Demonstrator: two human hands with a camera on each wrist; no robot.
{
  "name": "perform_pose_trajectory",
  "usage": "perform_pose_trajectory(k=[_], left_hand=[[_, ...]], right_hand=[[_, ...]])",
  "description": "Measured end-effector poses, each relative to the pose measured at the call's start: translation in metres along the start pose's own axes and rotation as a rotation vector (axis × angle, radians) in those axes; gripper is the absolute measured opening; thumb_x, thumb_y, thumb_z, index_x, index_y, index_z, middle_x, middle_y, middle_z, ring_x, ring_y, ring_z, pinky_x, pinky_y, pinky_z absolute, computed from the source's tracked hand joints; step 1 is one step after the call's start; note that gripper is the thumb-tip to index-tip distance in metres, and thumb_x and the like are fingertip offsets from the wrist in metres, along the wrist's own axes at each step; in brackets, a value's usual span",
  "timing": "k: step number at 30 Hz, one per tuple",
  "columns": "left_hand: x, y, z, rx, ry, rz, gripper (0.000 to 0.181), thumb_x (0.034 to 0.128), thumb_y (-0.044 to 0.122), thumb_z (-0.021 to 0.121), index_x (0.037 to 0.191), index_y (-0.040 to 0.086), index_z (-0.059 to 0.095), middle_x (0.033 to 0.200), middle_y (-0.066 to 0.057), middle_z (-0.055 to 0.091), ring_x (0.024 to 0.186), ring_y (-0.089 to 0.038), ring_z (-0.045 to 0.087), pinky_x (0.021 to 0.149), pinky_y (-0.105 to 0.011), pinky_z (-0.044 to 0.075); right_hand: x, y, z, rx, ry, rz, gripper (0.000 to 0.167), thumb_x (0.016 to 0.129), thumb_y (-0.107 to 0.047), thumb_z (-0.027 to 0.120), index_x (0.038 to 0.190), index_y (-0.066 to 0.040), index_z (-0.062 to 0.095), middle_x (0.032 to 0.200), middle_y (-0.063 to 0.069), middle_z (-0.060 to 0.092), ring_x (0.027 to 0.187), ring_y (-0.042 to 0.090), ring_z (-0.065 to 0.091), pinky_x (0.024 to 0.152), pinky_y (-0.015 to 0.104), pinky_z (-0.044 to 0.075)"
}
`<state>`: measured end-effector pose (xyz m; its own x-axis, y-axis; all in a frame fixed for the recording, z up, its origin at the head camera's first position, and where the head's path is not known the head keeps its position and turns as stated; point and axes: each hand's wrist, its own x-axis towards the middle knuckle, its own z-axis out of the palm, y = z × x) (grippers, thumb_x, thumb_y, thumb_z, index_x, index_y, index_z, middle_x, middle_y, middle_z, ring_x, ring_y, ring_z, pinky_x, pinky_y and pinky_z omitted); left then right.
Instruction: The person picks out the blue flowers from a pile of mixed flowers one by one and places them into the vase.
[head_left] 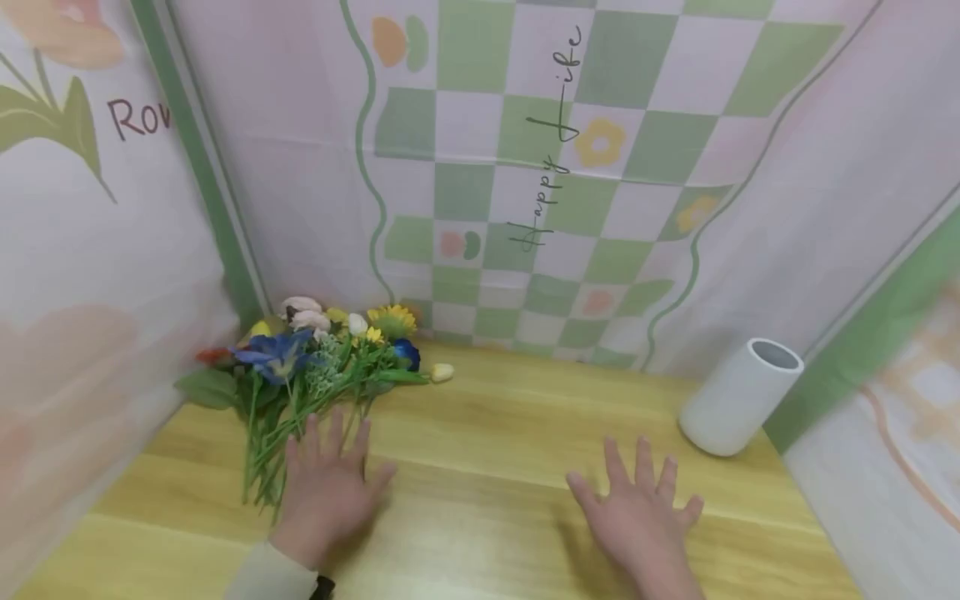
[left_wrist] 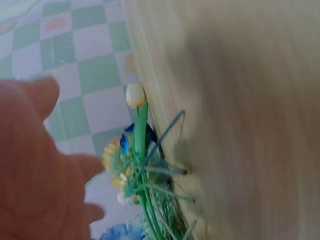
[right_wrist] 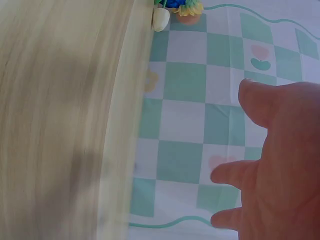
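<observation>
In the head view a bunch of artificial flowers (head_left: 322, 367), with blue, white, yellow and red blooms, lies at the table's back left, stems toward the front. My left hand (head_left: 326, 492), fingers spread, is over or beside the stem ends; contact cannot be told. The left wrist view shows that hand (left_wrist: 45, 170) holding nothing, with the flowers (left_wrist: 145, 170) past its fingers. On the right, my right hand (head_left: 641, 517) is spread with nothing in it, left of and in front of a white vase (head_left: 738, 400). The right wrist view shows this hand (right_wrist: 280, 160) empty too.
The wooden table (head_left: 465, 500) has a shadow beneath each hand. Behind it hangs a checked green and white cloth (head_left: 525, 192), with printed cloth also at the left and right sides. A white tulip (head_left: 442, 372) juts out from the bunch's right side.
</observation>
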<state>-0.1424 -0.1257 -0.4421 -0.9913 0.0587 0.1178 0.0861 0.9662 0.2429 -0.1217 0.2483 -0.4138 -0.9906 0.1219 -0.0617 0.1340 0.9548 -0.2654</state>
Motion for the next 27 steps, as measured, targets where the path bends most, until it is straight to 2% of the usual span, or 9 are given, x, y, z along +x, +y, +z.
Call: perform_pose_trajectory(k=[3, 5, 12, 16, 17, 19, 22, 25, 27], left_hand=[[0.007, -0.009, -0.007, -0.024, 0.052, -0.049, 0.089, 0.0951, 0.074, 0.02, 0.156, 0.01, 0.03, 0.16, -0.028, 0.003, 0.14, -0.058, -0.006, 0.106, -0.073, -0.005], [0.014, -0.02, -0.013, -0.021, 0.06, -0.073, 0.089, 0.0958, 0.073, 0.023, 0.158, 0.009, 0.024, 0.159, -0.03, -0.003, 0.139, -0.058, -0.011, 0.104, -0.073, -0.008], [0.039, -0.056, -0.045, -0.017, 0.021, -0.115, 0.089, 0.098, 0.06, 0.045, 0.158, 0.003, 0.013, 0.155, -0.036, -0.012, 0.135, -0.063, -0.015, 0.102, -0.077, -0.004], [0.042, -0.07, -0.053, -0.035, 0.0, -0.148, 0.089, 0.0992, 0.053, 0.048, 0.155, -0.006, 0.012, 0.152, -0.041, -0.011, 0.134, -0.067, -0.008, 0.103, -0.077, 0.001], [0.042, -0.073, -0.054, -0.041, -0.008, -0.157, 0.089, 0.0995, 0.051, 0.049, 0.153, -0.011, 0.013, 0.151, -0.043, -0.007, 0.133, -0.068, -0.002, 0.103, -0.077, 0.006], [0.041, -0.078, -0.056, -0.055, -0.027, -0.17, 0.085, 0.0999, 0.046, 0.049, 0.146, -0.019, 0.021, 0.147, -0.049, 0.012, 0.129, -0.068, 0.018, 0.101, -0.076, 0.02], [0.044, -0.083, -0.058, -0.099, -0.077, -0.186, 0.062, 0.1002, 0.039, 0.047, 0.117, -0.021, 0.052, 0.12, -0.045, 0.048, 0.102, -0.058, 0.052, 0.082, -0.068, 0.045], [0.047, -0.088, -0.061, -0.156, -0.126, -0.209, 0.046, 0.0999, 0.033, 0.044, 0.085, -0.005, 0.064, 0.092, -0.029, 0.063, 0.074, -0.04, 0.061, 0.063, -0.057, 0.051], [0.05, -0.092, -0.062, -0.171, -0.148, -0.225, 0.044, 0.0998, 0.033, 0.044, 0.076, 0.002, 0.064, 0.086, -0.023, 0.065, 0.068, -0.034, 0.061, 0.058, -0.053, 0.051]], right_hand=[[0.001, 0.001, -0.002, 0.002, -0.018, 0.002, 0.1, 0.089, -0.083, 0.024, 0.159, -0.012, 0.017, 0.159, 0.03, -0.011, 0.133, 0.06, -0.025, 0.085, 0.081, -0.023], [0.001, 0.001, -0.003, 0.002, -0.023, 0.003, 0.1, 0.089, -0.083, 0.024, 0.159, -0.012, 0.017, 0.159, 0.029, -0.012, 0.133, 0.059, -0.026, 0.085, 0.081, -0.023], [0.003, 0.002, -0.006, -0.007, -0.025, 0.0, 0.101, 0.089, -0.082, 0.024, 0.159, -0.01, 0.017, 0.158, 0.03, -0.012, 0.133, 0.06, -0.025, 0.084, 0.081, -0.024], [0.004, -0.001, -0.005, -0.015, -0.047, 0.007, 0.101, 0.088, -0.083, 0.022, 0.159, -0.011, 0.017, 0.158, 0.029, -0.015, 0.133, 0.059, -0.027, 0.084, 0.08, -0.025], [0.004, -0.001, -0.004, -0.016, -0.051, 0.007, 0.101, 0.088, -0.083, 0.022, 0.159, -0.011, 0.018, 0.158, 0.028, -0.015, 0.133, 0.059, -0.027, 0.084, 0.08, -0.025], [0.004, -0.001, -0.003, -0.014, -0.057, 0.008, 0.102, 0.088, -0.084, 0.022, 0.159, -0.011, 0.018, 0.158, 0.028, -0.015, 0.133, 0.058, -0.028, 0.084, 0.079, -0.026], [0.004, 0.001, -0.003, -0.012, -0.048, 0.008, 0.101, 0.089, -0.083, 0.023, 0.158, -0.009, 0.019, 0.158, 0.029, -0.014, 0.133, 0.058, -0.028, 0.083, 0.08, -0.026], [0.004, 0.003, -0.005, -0.011, -0.042, 0.005, 0.101, 0.089, -0.082, 0.024, 0.158, -0.009, 0.019, 0.158, 0.03, -0.015, 0.133, 0.057, -0.028, 0.084, 0.08, -0.026], [0.006, 0.003, -0.007, -0.013, -0.039, -0.002, 0.102, 0.089, -0.082, 0.025, 0.158, -0.008, 0.019, 0.158, 0.03, -0.014, 0.133, 0.057, -0.028, 0.084, 0.08, -0.026]])
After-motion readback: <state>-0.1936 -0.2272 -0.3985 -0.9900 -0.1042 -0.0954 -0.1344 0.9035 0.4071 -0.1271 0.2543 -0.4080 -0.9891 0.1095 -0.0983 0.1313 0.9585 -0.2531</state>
